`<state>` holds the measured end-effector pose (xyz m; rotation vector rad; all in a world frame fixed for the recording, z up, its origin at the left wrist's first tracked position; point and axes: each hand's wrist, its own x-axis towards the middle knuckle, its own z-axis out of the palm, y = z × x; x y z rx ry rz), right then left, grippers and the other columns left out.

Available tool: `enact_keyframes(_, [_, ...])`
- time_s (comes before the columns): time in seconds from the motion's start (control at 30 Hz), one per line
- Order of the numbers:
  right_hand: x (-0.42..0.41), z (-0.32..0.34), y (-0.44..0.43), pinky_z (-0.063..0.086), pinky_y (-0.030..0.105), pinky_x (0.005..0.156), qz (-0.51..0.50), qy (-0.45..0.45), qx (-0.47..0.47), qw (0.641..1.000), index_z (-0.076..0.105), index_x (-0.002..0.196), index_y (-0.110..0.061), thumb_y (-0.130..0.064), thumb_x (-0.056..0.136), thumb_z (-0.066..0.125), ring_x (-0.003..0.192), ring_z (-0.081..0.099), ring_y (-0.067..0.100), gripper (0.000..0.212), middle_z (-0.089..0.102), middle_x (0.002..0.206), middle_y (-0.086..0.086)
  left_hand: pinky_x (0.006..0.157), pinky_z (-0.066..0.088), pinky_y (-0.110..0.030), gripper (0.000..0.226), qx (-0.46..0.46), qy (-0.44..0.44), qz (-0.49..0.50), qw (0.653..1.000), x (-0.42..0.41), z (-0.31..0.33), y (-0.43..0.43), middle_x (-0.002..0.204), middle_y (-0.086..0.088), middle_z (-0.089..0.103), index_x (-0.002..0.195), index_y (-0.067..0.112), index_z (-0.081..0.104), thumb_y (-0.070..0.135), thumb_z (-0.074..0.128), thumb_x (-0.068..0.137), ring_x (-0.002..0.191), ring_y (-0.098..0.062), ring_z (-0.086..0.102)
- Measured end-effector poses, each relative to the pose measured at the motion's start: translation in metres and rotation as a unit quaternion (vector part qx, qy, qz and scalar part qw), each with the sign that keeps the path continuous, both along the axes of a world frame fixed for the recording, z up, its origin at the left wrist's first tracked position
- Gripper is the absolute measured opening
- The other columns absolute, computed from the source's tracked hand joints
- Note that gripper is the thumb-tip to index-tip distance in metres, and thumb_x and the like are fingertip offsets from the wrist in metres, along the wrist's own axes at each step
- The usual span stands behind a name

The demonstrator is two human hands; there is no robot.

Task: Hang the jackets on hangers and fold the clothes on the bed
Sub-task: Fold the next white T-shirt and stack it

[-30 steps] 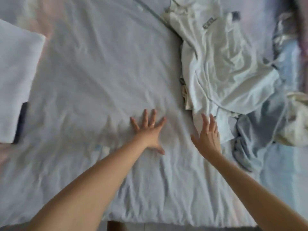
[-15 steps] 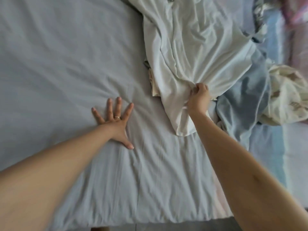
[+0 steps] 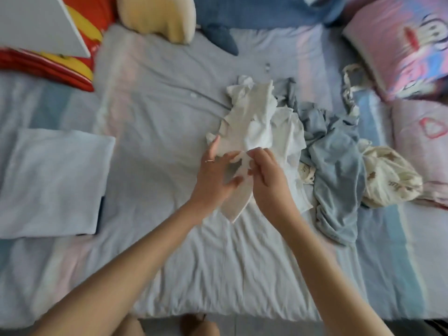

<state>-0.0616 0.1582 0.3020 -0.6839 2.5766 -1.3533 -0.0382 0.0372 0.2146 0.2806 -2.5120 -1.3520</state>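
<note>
Both hands meet over the middle of the bed (image 3: 218,263), working a white garment (image 3: 252,122) that trails up toward 12 o'clock into the heap of clothes. The left hand (image 3: 215,175) has its fingers (image 3: 213,147) spread and half open, the forefinger and thumb touching the cloth's edge. The right hand (image 3: 266,175) has its fingers (image 3: 257,156) curled in, pinching the same edge. At 3 o'clock of the hands lies a crumpled blue garment (image 3: 337,170), a cream printed one (image 3: 390,180) beyond it. A folded white pile (image 3: 53,180) rests at 9 o'clock.
</note>
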Motion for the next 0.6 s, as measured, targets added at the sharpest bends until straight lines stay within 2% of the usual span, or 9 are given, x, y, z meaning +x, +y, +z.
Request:
enact_keyframes(0.07, [-0.005,0.044,-0.012,0.035,0.006,0.07,0.013,0.073,-0.008,0.997,0.057,0.096,-0.011,0.008,0.088,0.039,0.077,0.045,-0.005,0.027,0.046,0.091,-0.001,0.108,0.032,-0.031,0.036,-0.001,0.014,0.001,1.0,-0.009,0.037,-0.017,0.145,-0.017,0.04,0.103,0.01,0.063,0.027,0.066,0.072,0.133,-0.019,0.035])
enact_keyframes(0.13, [-0.006,0.103,-0.026,0.034,0.005,0.072,0.008,0.162,-0.031,0.986,0.059,0.098,-0.004,0.011,0.086,0.04,0.077,0.042,-0.003,0.027,0.045,0.093,0.0,0.101,0.04,-0.038,0.017,0.015,0.011,-0.005,1.0,-0.01,0.094,-0.04,0.123,-0.002,0.06,0.091,0.016,0.06,0.022,0.065,0.076,0.12,-0.019,0.052])
enact_keyframes(0.2, [-0.009,0.157,-0.037,0.034,0.007,0.074,-0.02,0.216,-0.065,0.974,0.058,0.098,-0.001,0.014,0.083,0.039,0.078,0.042,-0.001,0.029,0.044,0.093,0.002,0.087,0.045,-0.036,0.021,0.03,-0.028,-0.01,0.999,-0.005,0.145,-0.058,0.091,0.012,0.06,0.089,0.027,0.05,0.018,0.067,0.08,0.094,-0.019,0.061])
enact_keyframes(0.23, [-0.015,0.17,-0.039,0.033,0.006,0.075,-0.038,0.23,-0.078,0.969,0.057,0.097,0.0,0.016,0.083,0.038,0.078,0.041,-0.003,0.029,0.044,0.092,0.003,0.084,0.046,-0.035,0.028,0.061,-0.056,-0.023,0.996,-0.002,0.153,-0.061,0.088,0.012,0.058,0.093,0.026,0.046,0.017,0.069,0.08,0.089,-0.018,0.061])
enact_keyframes(0.3, [-0.023,0.221,-0.048,0.032,0.005,0.076,-0.067,0.25,-0.105,0.96,0.056,0.097,0.001,0.015,0.084,0.037,0.079,0.041,0.002,0.027,0.044,0.092,0.006,0.085,0.05,-0.038,0.042,0.089,-0.113,-0.064,0.988,0.011,0.188,-0.074,0.099,0.0,0.062,0.112,0.021,0.046,0.021,0.069,0.077,0.094,-0.021,0.062])
enact_keyframes(0.37, [-0.027,0.267,-0.053,0.032,0.006,0.076,-0.071,0.266,-0.102,0.956,0.056,0.097,0.002,0.01,0.087,0.037,0.081,0.042,0.012,0.023,0.044,0.093,0.006,0.086,0.049,-0.037,0.052,0.02,-0.182,-0.118,0.976,0.028,0.218,-0.085,0.112,-0.007,0.062,0.124,0.015,0.048,0.029,0.065,0.077,0.102,-0.025,0.061])
enact_keyframes(0.47, [-0.039,0.318,-0.06,0.031,0.004,0.073,-0.07,0.262,-0.078,0.959,0.058,0.099,0.003,0.005,0.091,0.037,0.085,0.045,0.019,0.022,0.046,0.096,0.009,0.083,0.045,-0.03,0.034,-0.042,-0.214,-0.155,0.963,0.051,0.248,-0.095,0.118,-0.004,0.061,0.122,0.013,0.055,0.021,0.058,0.089,0.107,-0.022,0.059])
enact_keyframes(0.53, [-0.039,0.345,-0.057,0.029,0.004,0.069,-0.101,0.254,-0.058,0.96,0.058,0.103,0.003,0.001,0.095,0.037,0.086,0.044,0.017,0.023,0.047,0.1,0.011,0.084,0.047,-0.028,0.029,-0.017,-0.204,-0.136,0.969,0.065,0.273,-0.101,0.114,-0.001,0.062,0.121,0.014,0.056,0.02,0.051,0.093,0.104,-0.019,0.059])
enact_keyframes(0.6, [-0.043,0.368,-0.051,0.029,0.006,0.069,-0.141,0.242,-0.05,0.959,0.058,0.107,0.003,-0.001,0.097,0.036,0.086,0.044,0.018,0.025,0.047,0.105,0.014,0.074,0.044,-0.019,0.02,0.024,-0.164,-0.081,0.983,0.068,0.304,-0.111,0.102,0.0,0.06,0.113,0.013,0.055,0.017,0.046,0.096,0.098,-0.017,0.056])
